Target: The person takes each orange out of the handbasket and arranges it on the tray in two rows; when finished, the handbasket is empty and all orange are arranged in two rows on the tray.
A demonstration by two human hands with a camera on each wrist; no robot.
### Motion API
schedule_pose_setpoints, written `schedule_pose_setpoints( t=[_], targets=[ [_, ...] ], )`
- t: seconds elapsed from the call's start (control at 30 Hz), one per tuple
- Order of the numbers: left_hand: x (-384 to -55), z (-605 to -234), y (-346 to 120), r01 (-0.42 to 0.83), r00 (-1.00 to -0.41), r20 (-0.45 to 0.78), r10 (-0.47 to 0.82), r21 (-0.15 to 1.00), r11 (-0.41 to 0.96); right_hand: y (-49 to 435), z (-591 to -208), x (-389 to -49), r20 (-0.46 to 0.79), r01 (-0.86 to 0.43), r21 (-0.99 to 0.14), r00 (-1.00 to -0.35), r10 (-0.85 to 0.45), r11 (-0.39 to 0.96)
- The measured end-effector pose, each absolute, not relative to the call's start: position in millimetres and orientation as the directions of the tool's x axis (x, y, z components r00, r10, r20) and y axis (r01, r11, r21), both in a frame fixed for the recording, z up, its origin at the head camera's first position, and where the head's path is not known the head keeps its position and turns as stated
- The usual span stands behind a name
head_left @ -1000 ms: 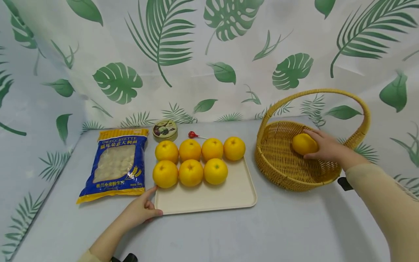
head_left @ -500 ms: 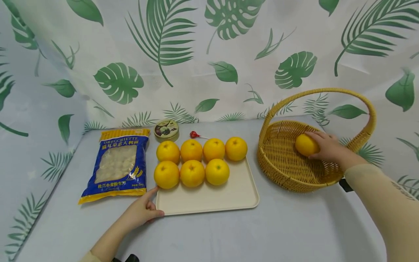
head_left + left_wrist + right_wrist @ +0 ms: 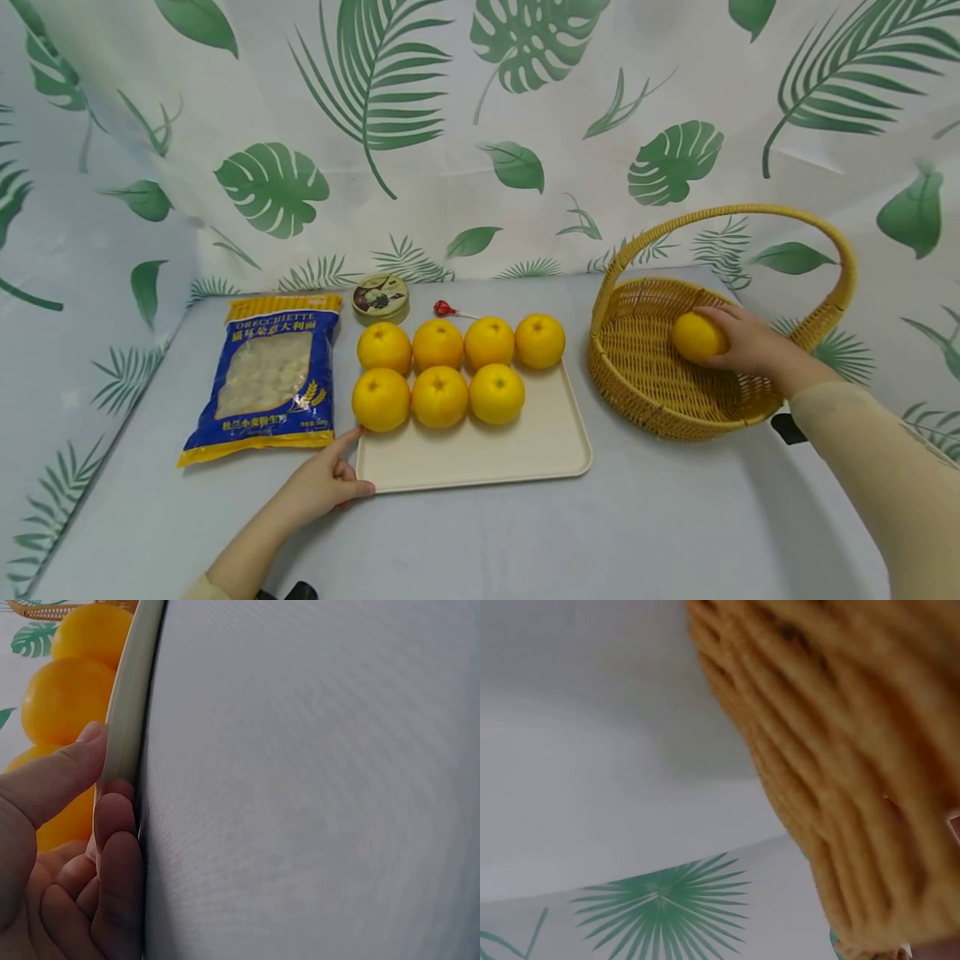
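Observation:
In the head view, my right hand [image 3: 753, 346] reaches into the wicker basket [image 3: 637, 392] and holds an orange [image 3: 697, 337] at its right side. The basket's weave [image 3: 802, 750] fills much of the right wrist view and hides that hand. My left hand [image 3: 322, 483] grips the cream tray [image 3: 480, 458] at its front left corner. In the left wrist view, the thumb of my left hand [image 3: 67, 847] presses the rim while the other fingers curl against the tray's side [image 3: 129, 712]. Several oranges [image 3: 438, 396] sit on the tray in two rows, the back row longer.
Left of the tray lies a blue and yellow bag of orecchiette [image 3: 266, 371]. Behind the oranges are a round tin [image 3: 380, 297] and a red lollipop [image 3: 445, 308]. The basket's tall handle [image 3: 735, 212] arches over its opening. A leaf-print cloth [image 3: 420, 167] hangs behind.
My right hand has shifted slightly around the orange inside the basket, and its fingers show less over the top. My left hand stays at the tray corner, and the oranges there have not moved.

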State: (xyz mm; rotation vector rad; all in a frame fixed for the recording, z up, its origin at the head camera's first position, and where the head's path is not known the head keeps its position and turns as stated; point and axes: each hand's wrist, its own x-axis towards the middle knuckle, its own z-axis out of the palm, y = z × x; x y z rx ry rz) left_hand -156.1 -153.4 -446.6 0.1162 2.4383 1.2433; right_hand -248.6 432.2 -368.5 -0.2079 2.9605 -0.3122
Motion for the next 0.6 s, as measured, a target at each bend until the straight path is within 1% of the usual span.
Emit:
schedule_pose_setpoints(
  t=[0.17, 0.27, 0.4, 0.5, 0.6],
  targets=[
    [-156.6, -445.4, -152.5, -0.127, -0.915, -0.328, 0.234, 0.785, 0.606, 424.9, -355.9, -238.4, -0.155, -0.064, -0.29, -0.981, -0.112, 0.955],
    [-157.0, -445.9, -152.7, -0.129, -0.916, -0.329, 0.23, 0.783, 0.609, 417.3, -347.6, -229.2, -0.126, -0.044, -0.329, -0.988, -0.09, 0.943],
    [-157.6, -447.6, -153.6, -0.129, -0.917, -0.33, 0.225, 0.778, 0.615, 403.2, -338.4, -211.9, -0.026, -0.092, -0.372, -0.994, -0.11, 0.924],
    [-158.2, -448.9, -154.1, -0.127, -0.917, -0.328, 0.228, 0.78, 0.613, 392.7, -334.1, -196.3, 0.062, -0.15, -0.42, -0.989, -0.137, 0.895],
    [-158.9, -448.9, -154.4, -0.122, -0.915, -0.326, 0.237, 0.786, 0.607, 381.8, -329.9, -182.8, 0.119, -0.182, -0.479, -0.983, -0.142, 0.859]
  ],
)
